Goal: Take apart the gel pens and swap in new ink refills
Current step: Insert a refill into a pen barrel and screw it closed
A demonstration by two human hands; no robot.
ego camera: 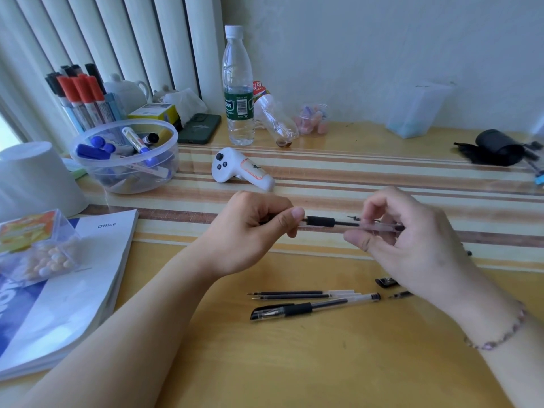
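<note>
Fingers (pixel 290 220) of both hands pinch one gel pen (pixel 338 223), its long axis level between them, left hand (pixel 253 228) at the grip end.

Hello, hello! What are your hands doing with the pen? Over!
Left hand, right hand both gripping one gel pen. Spare refills waiting on desk. Nothing blocking.

Soft daylight from upper left; faint shadows; edges bowed, slightly blurred.

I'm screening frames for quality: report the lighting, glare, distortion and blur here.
Head view: soft daylight from the left; the table shows a faint sheen; wide-angle bending curves the blinds; the plastic box looks hazy; both hands and the gel pen stay reasonably sharp.
</note>
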